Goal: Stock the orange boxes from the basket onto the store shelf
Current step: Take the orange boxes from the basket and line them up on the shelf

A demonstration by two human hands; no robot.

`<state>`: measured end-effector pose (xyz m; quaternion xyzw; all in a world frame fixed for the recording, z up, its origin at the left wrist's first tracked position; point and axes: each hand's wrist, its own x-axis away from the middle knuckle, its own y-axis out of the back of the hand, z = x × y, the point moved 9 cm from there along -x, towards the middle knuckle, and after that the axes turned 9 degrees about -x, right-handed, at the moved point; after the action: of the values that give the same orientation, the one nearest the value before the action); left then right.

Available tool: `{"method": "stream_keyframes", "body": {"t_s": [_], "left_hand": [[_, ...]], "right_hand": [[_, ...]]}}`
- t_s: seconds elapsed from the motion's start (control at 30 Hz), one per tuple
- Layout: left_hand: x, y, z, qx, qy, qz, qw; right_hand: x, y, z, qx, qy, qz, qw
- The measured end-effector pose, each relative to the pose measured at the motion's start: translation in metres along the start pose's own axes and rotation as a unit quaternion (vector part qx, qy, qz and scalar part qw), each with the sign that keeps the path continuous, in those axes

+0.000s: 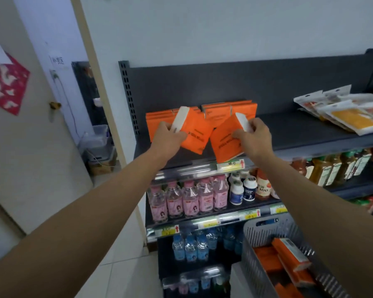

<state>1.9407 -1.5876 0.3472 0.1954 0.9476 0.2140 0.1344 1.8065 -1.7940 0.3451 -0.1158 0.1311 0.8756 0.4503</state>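
Basket [254, 233] low right beside my right forearm, more orange boxes [289, 252] inside. My left hand [166, 136] grips left box [196, 134] at white edge, fingers curled round it. My right hand [254, 136] pinches right box [224, 143] likewise. Both boxes tilted, just beside each other, over front of top shelf [299, 130]. Stocked row [224, 108] stands upright just behind. Left box nearer row; I judge each needs righting, then sliding back.

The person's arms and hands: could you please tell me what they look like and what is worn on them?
The left hand and right hand are bare, with no gloves, and no rings show. The left arm and right arm carry no sleeves, watch or bracelet as far as the picture's edge.
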Motion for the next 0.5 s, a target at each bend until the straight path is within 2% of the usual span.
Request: {"method": "stream_keyframes", "body": {"t_s": [0.23,0.5], "left_hand": [[-0.024,0.025,0.021,0.06,0.03,-0.019,0.998],[-0.064,0.021,0.042,0.094,0.082,-0.032,0.992]], "right_hand": [[-0.018,-0.038,0.003,-0.009,0.0,0.011,1.0],[-0.064,-0.059,-0.018,-0.037,-0.014,0.016,0.999]]}}
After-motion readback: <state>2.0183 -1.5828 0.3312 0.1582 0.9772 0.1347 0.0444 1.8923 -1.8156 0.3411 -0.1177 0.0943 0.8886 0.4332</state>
